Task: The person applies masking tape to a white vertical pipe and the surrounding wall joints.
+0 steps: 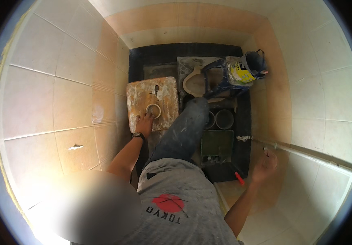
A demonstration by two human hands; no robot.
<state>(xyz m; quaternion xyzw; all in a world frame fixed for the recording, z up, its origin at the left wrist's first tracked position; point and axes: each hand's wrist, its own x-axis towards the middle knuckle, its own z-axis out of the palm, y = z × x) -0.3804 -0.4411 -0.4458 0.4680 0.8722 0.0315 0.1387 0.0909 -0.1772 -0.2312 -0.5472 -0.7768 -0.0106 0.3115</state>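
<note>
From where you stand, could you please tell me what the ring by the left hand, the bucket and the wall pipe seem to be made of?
The ring: perhaps plastic, pale and smooth-looking; too small to settle. The bucket: likely plastic, dark inside with a yellow-patterned, grimy outside; metal isn't ruled out. The wall pipe: likely plastic, dull white and fairly evenly coloured, though painted metal is possible.

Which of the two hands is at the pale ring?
The left hand, with the dark wristband: it is at the pale ring. The right hand is off to the right.
</note>
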